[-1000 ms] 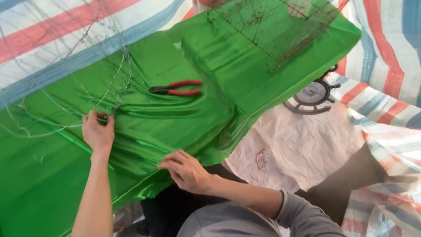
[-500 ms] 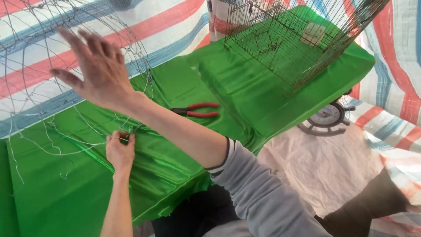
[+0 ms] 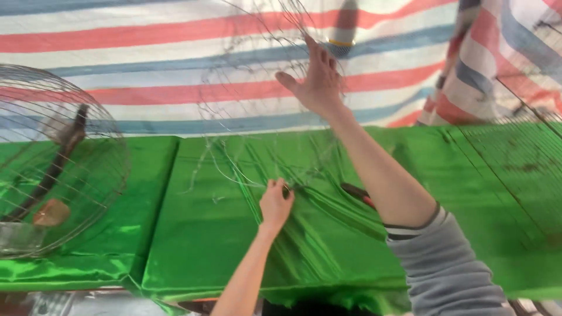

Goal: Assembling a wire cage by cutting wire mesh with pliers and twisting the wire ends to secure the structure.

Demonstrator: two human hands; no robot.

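Green cloth (image 3: 222, 246); hands (image 3: 275, 205) hold wire frame (image 3: 269, 105) upright.

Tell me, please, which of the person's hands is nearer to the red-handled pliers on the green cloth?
Left. The left hand rests on the cloth just beside the pliers; the right hand is raised high among the wire loops.

We see a thin wire frame (image 3: 263, 117) made of loops, standing up in the middle of the frame. Its top reaches the upper middle. Its bottom wires meet low down on the shiny green cloth (image 3: 193, 234), spreading out like strings.
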